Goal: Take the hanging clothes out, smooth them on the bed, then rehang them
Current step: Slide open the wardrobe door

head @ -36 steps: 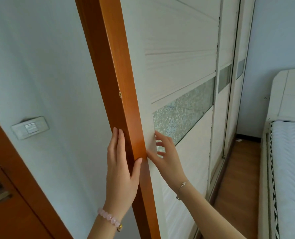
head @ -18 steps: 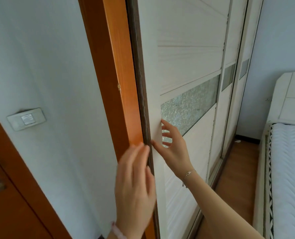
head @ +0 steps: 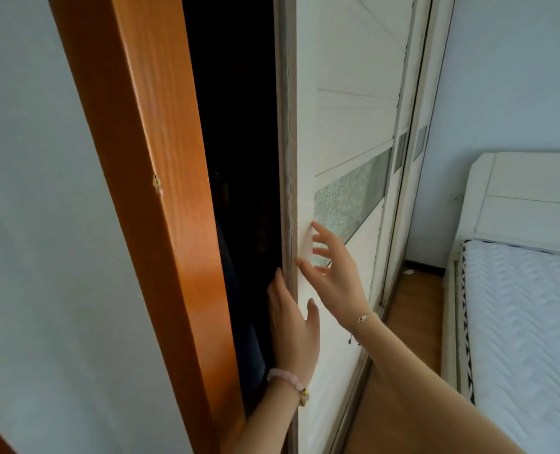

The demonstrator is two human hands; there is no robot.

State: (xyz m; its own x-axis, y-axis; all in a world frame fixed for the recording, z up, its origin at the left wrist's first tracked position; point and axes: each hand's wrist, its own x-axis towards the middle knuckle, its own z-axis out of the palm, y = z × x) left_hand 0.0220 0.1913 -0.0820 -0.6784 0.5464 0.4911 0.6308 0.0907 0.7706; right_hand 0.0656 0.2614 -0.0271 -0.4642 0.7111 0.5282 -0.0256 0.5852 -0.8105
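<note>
Dark clothes (head: 239, 339) are hanging, barely discernible, just left of the left hand (head: 293, 326); the white quilted bed (head: 527, 322) is lying well right of it.

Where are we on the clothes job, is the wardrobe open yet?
Barely started. Done: the sliding door stands partly open, with a dark gap beside the wooden frame. In hand: the left hand presses the door's edge, and the right hand touches its face with spread fingers. Left: taking clothes out, smoothing, rehanging; none lie on the visible bed.
</note>
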